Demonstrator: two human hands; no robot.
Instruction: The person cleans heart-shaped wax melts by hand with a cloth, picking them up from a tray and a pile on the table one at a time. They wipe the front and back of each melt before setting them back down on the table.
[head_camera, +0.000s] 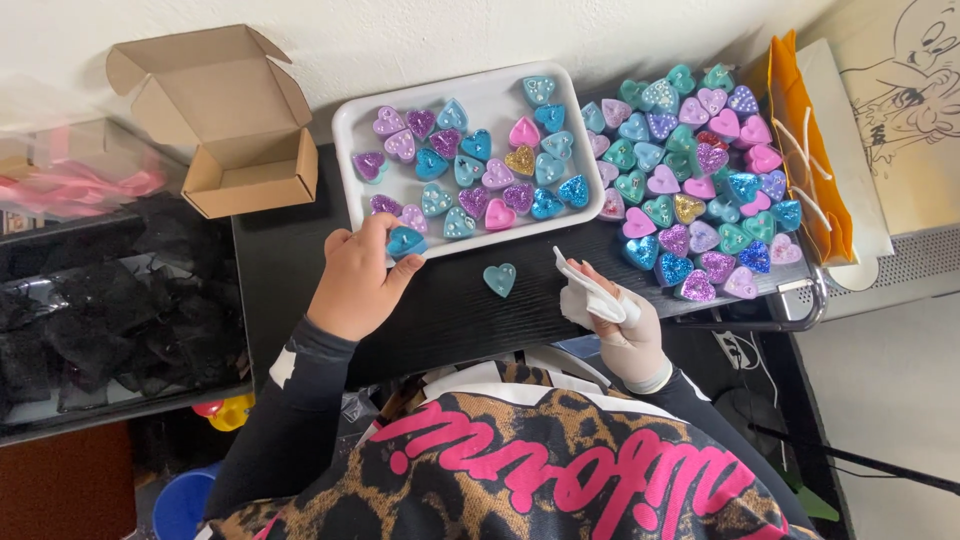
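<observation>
Here: white tray (350, 125) holds glitter hearts; left hand (355, 285) pinches blue heart (406, 241) at rim; right hand (625, 325) grips white cloth (590, 295).

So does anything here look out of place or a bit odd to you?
One small teal heart lies alone on the black table, apart from both the white tray and the loose pile of hearts on the right. The right hand is wrapped in white and holds a white cloth.
</observation>
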